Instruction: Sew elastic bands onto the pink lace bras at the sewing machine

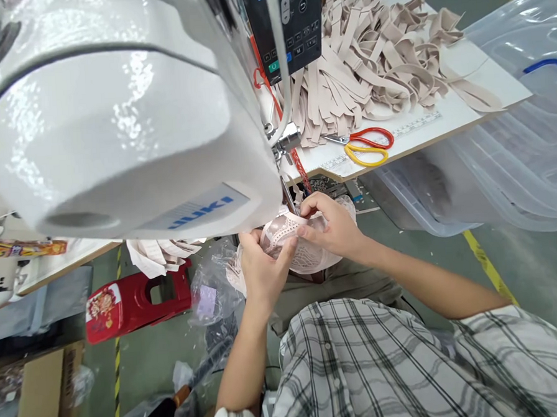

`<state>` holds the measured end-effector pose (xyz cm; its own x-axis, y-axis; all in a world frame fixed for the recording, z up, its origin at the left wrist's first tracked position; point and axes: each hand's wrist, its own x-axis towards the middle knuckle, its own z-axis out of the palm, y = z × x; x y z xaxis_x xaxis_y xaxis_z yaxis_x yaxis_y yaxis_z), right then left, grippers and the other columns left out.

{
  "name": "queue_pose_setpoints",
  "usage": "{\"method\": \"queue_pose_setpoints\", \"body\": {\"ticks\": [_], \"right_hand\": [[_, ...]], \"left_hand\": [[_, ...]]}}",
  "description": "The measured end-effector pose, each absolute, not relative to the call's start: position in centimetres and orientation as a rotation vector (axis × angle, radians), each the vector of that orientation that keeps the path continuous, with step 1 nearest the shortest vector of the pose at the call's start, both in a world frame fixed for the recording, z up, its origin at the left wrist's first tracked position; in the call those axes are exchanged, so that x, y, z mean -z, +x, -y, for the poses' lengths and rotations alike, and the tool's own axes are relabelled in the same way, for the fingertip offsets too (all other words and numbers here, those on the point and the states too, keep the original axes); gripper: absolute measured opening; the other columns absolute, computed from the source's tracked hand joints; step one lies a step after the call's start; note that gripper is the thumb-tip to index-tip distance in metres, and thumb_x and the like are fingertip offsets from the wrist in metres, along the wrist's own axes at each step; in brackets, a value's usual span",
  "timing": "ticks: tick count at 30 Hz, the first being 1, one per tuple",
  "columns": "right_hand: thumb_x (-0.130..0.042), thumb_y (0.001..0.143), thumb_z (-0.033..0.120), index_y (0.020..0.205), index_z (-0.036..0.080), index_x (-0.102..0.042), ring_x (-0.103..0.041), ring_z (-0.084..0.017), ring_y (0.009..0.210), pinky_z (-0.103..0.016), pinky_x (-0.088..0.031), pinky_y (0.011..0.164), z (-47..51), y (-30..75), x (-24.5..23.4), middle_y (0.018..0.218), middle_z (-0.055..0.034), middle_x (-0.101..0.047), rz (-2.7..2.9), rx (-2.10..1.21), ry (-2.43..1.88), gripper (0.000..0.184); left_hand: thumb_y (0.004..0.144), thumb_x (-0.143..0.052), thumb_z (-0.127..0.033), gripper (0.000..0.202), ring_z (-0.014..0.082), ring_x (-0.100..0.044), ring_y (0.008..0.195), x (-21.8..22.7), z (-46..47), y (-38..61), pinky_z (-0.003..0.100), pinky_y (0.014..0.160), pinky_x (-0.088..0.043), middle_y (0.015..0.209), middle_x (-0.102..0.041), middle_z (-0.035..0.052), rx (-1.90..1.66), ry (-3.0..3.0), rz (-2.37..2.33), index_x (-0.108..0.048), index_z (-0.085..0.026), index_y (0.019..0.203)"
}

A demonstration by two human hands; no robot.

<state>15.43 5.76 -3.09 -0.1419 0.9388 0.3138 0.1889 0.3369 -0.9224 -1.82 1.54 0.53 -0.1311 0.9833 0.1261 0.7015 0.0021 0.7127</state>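
Observation:
A pale pink lace bra [304, 257] lies below the needle area of a white sewing machine [115, 130], its edge reaching toward the machine's presser area. My left hand [265, 268] grips the lace on its left side, thumb pressed toward the fingers. On the other side my right hand [333, 227] pinches the upper edge of the same piece between thumb and fingers, close to the needle area. The machine head covers part of the stitching spot, so the exact contact there is hidden.
Beige fabric strips [373, 60] are heaped on the white tabletop [482, 92], beside red-and-yellow-handled scissors [368, 146]. A dark control panel [288, 30] stands above the table. Clear plastic bins [527, 152] are at the right; a red plastic stool [138, 300] is on the floor at left.

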Motion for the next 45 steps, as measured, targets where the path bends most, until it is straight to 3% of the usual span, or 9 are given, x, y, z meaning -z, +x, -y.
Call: {"method": "queue_pose_setpoints", "body": {"ticks": [11,16,20,26,30,33,37,41,45], "right_hand": [[-0.063,0.082,0.063,0.087,0.023,-0.050,-0.057,-0.018,0.076,-0.032,-0.046,0.068,-5.7,15.7,2.8,0.083,-0.0025,-0.061,1.520,-0.972,-1.050,0.042],[-0.070,0.077,0.049,0.089,0.023,-0.049,-0.052,-0.015,0.070,-0.030,-0.045,0.065,-5.8,14.9,2.1,0.081,0.0008,-0.056,1.441,-1.096,-1.095,0.036],[-0.073,0.075,0.041,0.090,0.021,-0.055,-0.054,-0.015,0.070,-0.029,-0.046,0.064,-5.4,15.5,1.7,0.080,0.0009,-0.059,1.360,-1.334,-1.129,0.030],[-0.069,0.078,0.041,0.087,0.019,-0.072,-0.063,-0.017,0.078,-0.029,-0.049,0.069,-3.6,18.7,0.6,0.086,-0.0033,-0.070,1.351,-1.657,-1.128,0.024],[-0.071,0.076,0.042,0.085,0.019,-0.074,-0.063,-0.017,0.076,-0.028,-0.049,0.069,-2.4,19.6,0.1,0.084,-0.0028,-0.071,1.306,-1.706,-1.184,0.025],[-0.072,0.076,0.042,0.082,0.019,-0.074,-0.063,-0.017,0.075,-0.029,-0.050,0.071,-1.6,19.7,0.1,0.081,-0.0024,-0.070,1.323,-1.724,-1.176,0.024],[-0.071,0.077,0.041,0.082,0.019,-0.074,-0.065,-0.018,0.079,-0.031,-0.050,0.075,-0.8,19.1,-0.1,0.084,-0.0030,-0.071,1.392,-1.723,-1.181,0.022],[-0.072,0.075,0.041,0.081,0.020,-0.075,-0.067,-0.020,0.087,-0.033,-0.052,0.081,-0.3,18.5,-0.1,0.096,-0.0047,-0.074,1.437,-1.714,-1.194,0.021],[-0.071,0.078,0.045,0.087,0.020,-0.075,-0.067,-0.018,0.077,-0.031,-0.053,0.073,0.0,18.2,-0.2,0.084,-0.0026,-0.073,1.439,-1.788,-1.198,0.026]], "left_hand": [[0.076,-0.066,-0.071,0.065,0.0213,-0.063,0.071,-0.2,-1.7,-1.0,0.031,0.060,-0.047,0.087,-0.060,0.0041,-0.859,1.937,-2.068,-0.045,-0.019,0.110],[0.075,-0.069,-0.068,0.069,0.0191,-0.058,0.073,0.2,-1.5,-1.3,0.032,0.065,-0.048,0.090,-0.055,0.0032,-0.959,1.951,-2.006,-0.044,-0.018,0.117],[0.079,-0.070,-0.064,0.067,0.0161,-0.055,0.077,0.4,-0.1,-1.3,0.031,0.072,-0.049,0.094,-0.051,0.0028,-1.157,1.859,-1.743,-0.043,-0.018,0.121],[0.088,-0.062,-0.062,0.045,0.0155,-0.052,0.080,0.6,2.9,-0.2,0.029,0.074,-0.046,0.091,-0.049,0.0021,-1.146,1.485,-1.397,-0.046,-0.022,0.100],[0.088,-0.060,-0.065,0.045,0.0176,-0.056,0.083,1.0,3.2,-0.3,0.031,0.079,-0.047,0.090,-0.058,0.0032,-1.042,1.265,-1.302,-0.051,-0.022,0.095],[0.088,-0.056,-0.068,0.049,0.0241,-0.062,0.104,1.7,2.6,-0.6,0.038,0.097,-0.045,0.104,-0.068,0.0084,-0.941,1.073,-1.233,-0.063,-0.021,0.098],[0.084,-0.052,-0.077,0.063,0.0328,-0.052,0.132,1.8,1.5,0.0,0.045,0.115,-0.032,0.114,-0.073,0.0122,-0.824,0.758,-1.021,-0.073,-0.018,0.096],[0.087,-0.049,-0.073,0.062,0.0324,-0.053,0.133,0.3,0.9,0.6,0.044,0.115,-0.034,0.112,-0.075,0.0108,-0.797,0.630,-0.798,-0.076,-0.018,0.100],[0.094,-0.046,-0.064,0.058,0.0298,-0.059,0.126,-1.0,1.0,0.3,0.039,0.110,-0.040,0.115,-0.075,0.0095,-0.839,0.573,-0.790,-0.076,-0.017,0.107]]}}
